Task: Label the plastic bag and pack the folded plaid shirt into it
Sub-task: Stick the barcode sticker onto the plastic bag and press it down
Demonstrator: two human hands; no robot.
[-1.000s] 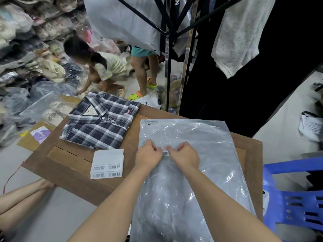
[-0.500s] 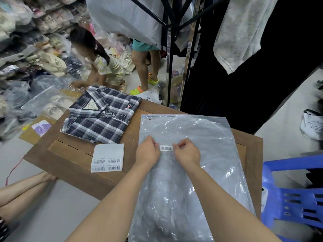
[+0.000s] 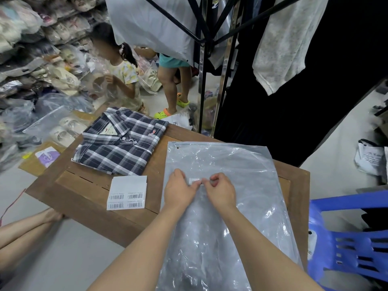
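A clear plastic bag (image 3: 226,162) lies flat on the wooden table (image 3: 84,192), its open end away from me. A small white barcode label (image 3: 197,181) sits on the bag near its middle. My left hand (image 3: 178,191) pinches the label's left end with the thumb pressed over it. My right hand (image 3: 222,192) has its fingers curled at the label's right end. The folded navy-and-white plaid shirt (image 3: 119,143) rests on the table's far left corner, untouched.
A white sheet of barcode labels (image 3: 127,193) lies on the table between shirt and bag. A blue plastic chair (image 3: 348,238) stands at the right. A metal rack (image 3: 201,66) with hanging clothes stands behind the table. Two children stand at the back left beside bagged goods.
My hands drew apart along the label, showing it on the bag, and my left thumb now presses its left end. The child in the background has straightened up.
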